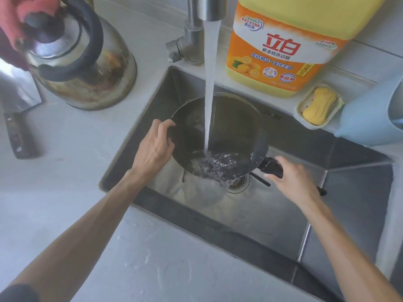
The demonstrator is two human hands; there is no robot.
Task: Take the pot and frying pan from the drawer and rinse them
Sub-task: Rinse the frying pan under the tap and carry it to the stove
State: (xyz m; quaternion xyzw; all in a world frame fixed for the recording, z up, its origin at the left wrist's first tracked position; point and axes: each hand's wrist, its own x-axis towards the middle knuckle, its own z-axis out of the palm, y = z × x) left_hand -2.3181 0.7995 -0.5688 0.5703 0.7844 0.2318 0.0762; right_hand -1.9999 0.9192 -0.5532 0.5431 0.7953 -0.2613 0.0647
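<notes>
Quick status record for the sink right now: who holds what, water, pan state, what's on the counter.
left hand: grips the frying pan by its rim
right hand: on the pan handle
pan: tilted, held over the sink
faucet: running, stream lands inside the pan
water: pools at the pan's low edge and spills over into the sink
counter left: kettle, cleaver
counter back: detergent jug, soap dish with a yellow bar
pot: not clearly in view
</notes>
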